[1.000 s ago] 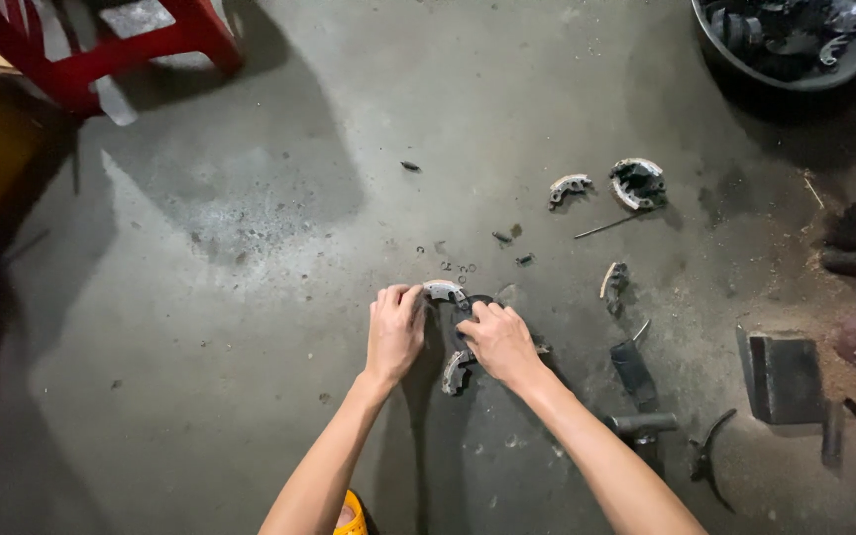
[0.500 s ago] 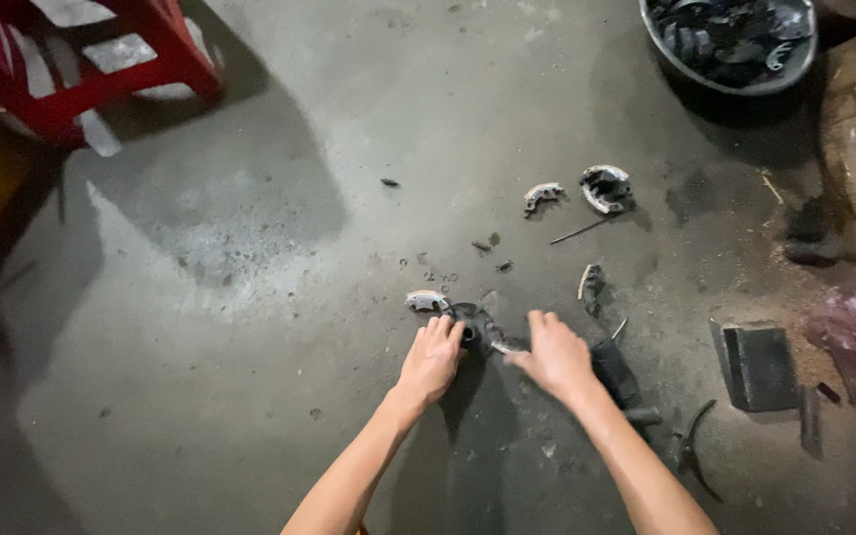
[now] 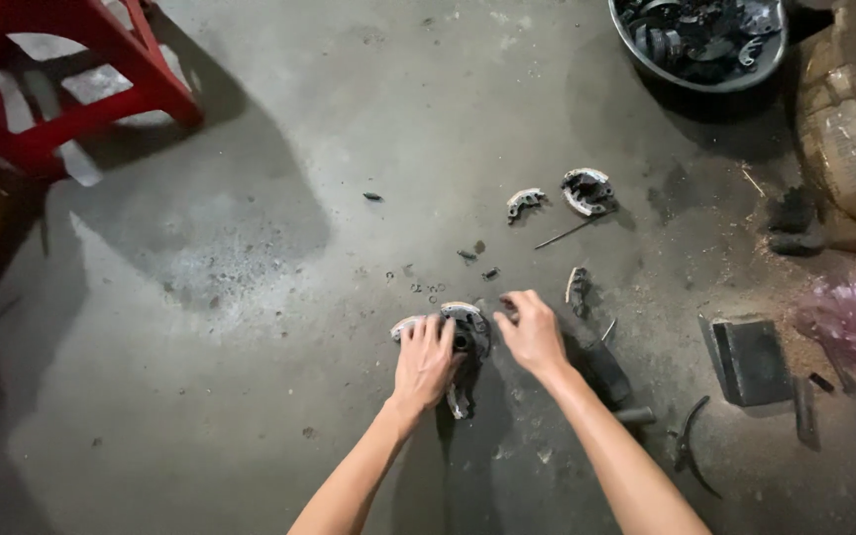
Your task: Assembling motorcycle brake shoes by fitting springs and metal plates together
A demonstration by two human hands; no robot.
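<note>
On the grey concrete floor [image 3: 250, 396], the left hand [image 3: 424, 362] lies palm down with fingers spread flat over a round, greasy grey metal assembly with curved shoes [image 3: 463, 337], pressing on its left part. Just beside it, the right hand [image 3: 530, 332] hovers at the assembly's right edge, fingers curled loosely; whether they pinch anything cannot be told. Farther out lie two curved grey metal shoe pieces [image 3: 587, 190], then a round basin of dark metal parts [image 3: 702, 40] and a red plastic stool [image 3: 71, 89].
</note>
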